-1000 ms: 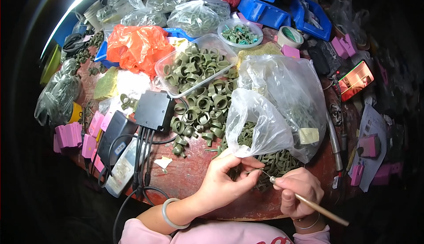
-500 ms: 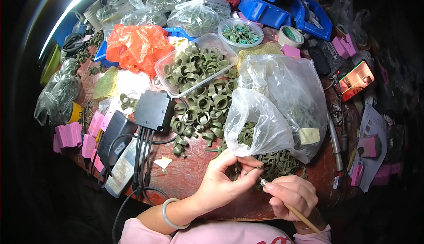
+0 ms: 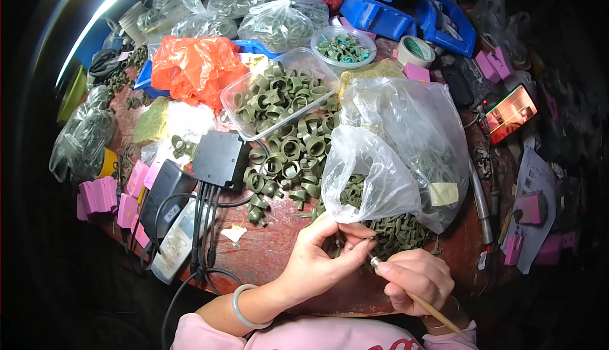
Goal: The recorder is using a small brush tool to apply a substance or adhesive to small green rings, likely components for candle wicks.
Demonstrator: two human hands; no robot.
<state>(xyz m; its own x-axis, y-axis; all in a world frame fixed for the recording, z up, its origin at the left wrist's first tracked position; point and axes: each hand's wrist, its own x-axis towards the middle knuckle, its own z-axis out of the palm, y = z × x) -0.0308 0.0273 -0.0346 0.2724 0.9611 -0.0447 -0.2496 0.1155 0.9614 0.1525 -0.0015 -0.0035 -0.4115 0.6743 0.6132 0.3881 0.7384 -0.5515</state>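
My left hand (image 3: 317,258) is closed in a pinch on a small olive-green wax-like piece (image 3: 370,239), mostly hidden by thumb and fingers. In my right hand (image 3: 420,279) I grip a tool with a slim wooden handle (image 3: 434,314) and a metal collar, its thin tip touching or very near the piece. Just beyond my fingers lies a pile of small dark green pieces (image 3: 398,233), partly under a clear plastic bag (image 3: 406,134). Further off to the left, olive-green rings (image 3: 292,167) lie heaped on the table.
A clear plastic tub (image 3: 231,118) of rings stands behind the heap. Left of it sit a black box with cables (image 3: 221,158) and an orange bag (image 3: 196,71). Pink blocks (image 3: 98,193) lie far left. At right are a pen-like metal tool (image 3: 480,201) and a lit phone (image 3: 511,114).
My right hand and the tool have shifted very slightly to the left. My left hand keeps its pinch in nearly the same place.
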